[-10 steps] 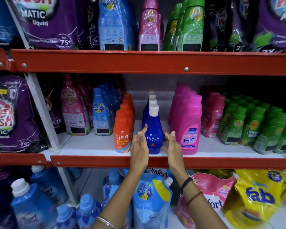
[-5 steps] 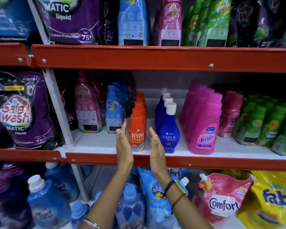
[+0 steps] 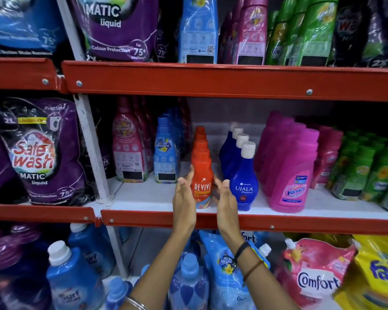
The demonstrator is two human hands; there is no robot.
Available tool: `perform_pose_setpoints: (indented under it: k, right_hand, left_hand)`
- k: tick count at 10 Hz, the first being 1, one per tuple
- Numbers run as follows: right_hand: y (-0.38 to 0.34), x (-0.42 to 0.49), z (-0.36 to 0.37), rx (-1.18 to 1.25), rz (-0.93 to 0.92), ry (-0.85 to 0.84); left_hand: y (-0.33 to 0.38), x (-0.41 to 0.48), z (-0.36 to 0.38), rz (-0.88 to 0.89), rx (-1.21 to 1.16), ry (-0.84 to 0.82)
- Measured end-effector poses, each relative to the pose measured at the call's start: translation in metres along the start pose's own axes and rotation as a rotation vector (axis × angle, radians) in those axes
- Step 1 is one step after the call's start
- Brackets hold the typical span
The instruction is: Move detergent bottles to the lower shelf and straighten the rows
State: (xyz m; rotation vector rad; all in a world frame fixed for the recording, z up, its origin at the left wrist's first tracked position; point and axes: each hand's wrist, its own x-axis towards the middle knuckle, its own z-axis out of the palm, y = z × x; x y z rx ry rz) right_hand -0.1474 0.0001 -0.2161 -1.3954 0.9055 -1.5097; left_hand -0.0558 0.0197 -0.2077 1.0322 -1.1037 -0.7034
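Note:
A row of orange Revive bottles (image 3: 202,173) runs front to back on the middle white shelf (image 3: 148,195). My left hand (image 3: 184,198) lies flat against the front bottle's left side. My right hand (image 3: 226,198) presses its right side, so the bottle is clasped between both palms and stands upright. Just to the right is a row of blue Ujala bottles (image 3: 243,186) with white caps. Beyond that stand pink Vanish bottles (image 3: 293,175). My right hand sits in the narrow gap between the Revive and Ujala rows.
Light blue bottles (image 3: 166,157) and pink bottles (image 3: 128,153) stand left of the Revive row, green bottles (image 3: 367,171) at far right. Purple Safe Wash pouches (image 3: 38,153) fill the left bay. The lower shelf holds Comfort pouches (image 3: 316,278) and blue bottles (image 3: 188,283).
Both hands moved left from the blue Ujala bottle to the orange Revive row and closed in on the front bottle's sides. The camera view shifted left and nearer.

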Motion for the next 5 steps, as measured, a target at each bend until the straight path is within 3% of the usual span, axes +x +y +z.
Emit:
perform_pose_setpoints:
  k: [3, 5]
  right_hand:
    - [-0.005, -0.003, -0.003, -0.013, 0.044, -0.027]
    - [-0.004, -0.02, -0.015, 0.016, -0.061, 0.136]
  left_hand:
    - [0.004, -0.003, 0.001, 0.012, 0.042, -0.011]
    - [0.008, -0.011, 0.0, 0.153, 0.206, -0.028]
